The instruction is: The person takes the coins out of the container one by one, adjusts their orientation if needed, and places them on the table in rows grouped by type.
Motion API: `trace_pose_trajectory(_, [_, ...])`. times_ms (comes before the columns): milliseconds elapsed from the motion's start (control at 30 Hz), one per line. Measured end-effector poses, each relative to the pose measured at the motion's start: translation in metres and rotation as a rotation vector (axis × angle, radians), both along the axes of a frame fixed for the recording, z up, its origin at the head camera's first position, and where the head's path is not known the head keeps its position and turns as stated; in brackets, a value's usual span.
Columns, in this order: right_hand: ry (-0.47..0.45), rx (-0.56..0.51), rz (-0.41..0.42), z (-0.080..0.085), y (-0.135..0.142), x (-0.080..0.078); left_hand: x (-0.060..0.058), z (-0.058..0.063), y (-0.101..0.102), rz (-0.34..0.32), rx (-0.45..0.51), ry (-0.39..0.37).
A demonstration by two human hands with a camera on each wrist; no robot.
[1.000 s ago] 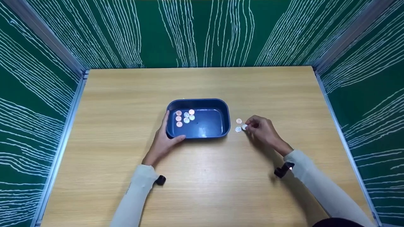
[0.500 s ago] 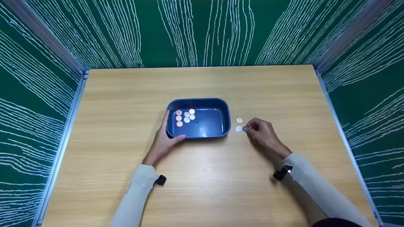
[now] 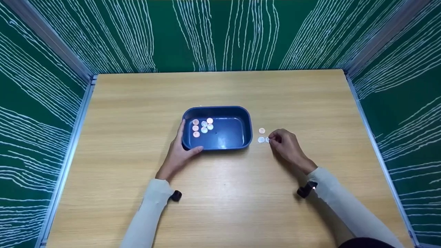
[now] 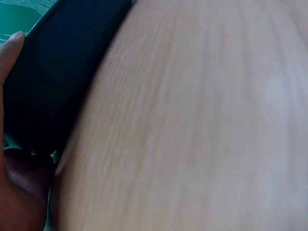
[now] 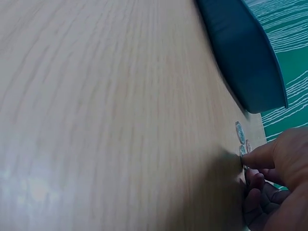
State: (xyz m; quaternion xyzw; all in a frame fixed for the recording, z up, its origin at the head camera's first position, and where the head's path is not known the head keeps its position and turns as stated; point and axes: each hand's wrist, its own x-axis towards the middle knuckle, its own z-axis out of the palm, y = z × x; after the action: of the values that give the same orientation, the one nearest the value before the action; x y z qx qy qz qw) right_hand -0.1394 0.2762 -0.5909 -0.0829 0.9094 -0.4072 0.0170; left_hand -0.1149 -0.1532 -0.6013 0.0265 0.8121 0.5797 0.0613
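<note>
A blue rectangular plastic tray (image 3: pixel 229 132) sits mid-table. My left hand (image 3: pixel 175 153) holds its near left corner, thumb along the front wall and fingers against the left side. Inside, at the left, several coins lie flat: a column of copper ones (image 3: pixel 195 127) and a cluster with silver ones (image 3: pixel 204 130). Right of the tray, a copper coin (image 3: pixel 262 131) lies above a silver coin (image 3: pixel 261 140). My right hand (image 3: pixel 288 146) pinches another silver coin (image 3: pixel 267 140) beside that one, low at the table; the fingertips partly cover it.
The wooden table (image 3: pixel 220 206) is enclosed by green walls (image 3: pixel 220 38) with white line patterns at the back and both sides. Metal posts stand at the back corners. Each wrist wears a small black camera (image 3: pixel 176 196). Bare wood surrounds the tray.
The silver coin in my right fingers has shifted slightly down, coming level beside the other silver coin, and has turned from tilted to flatter. My left hand and the tray have stayed put.
</note>
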Motion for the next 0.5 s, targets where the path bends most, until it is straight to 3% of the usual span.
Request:
trace_pose_trajectory(200, [-0.004,0.004,-0.013,0.002,-0.002,-0.001,0.001,0.001,0.000,-0.002,0.007,-0.001])
trace_pose_trajectory(500, [-0.039,-0.083,-0.018,0.015,-0.010,-0.006,0.000,0.000,-0.001,-0.020,0.023,0.030])
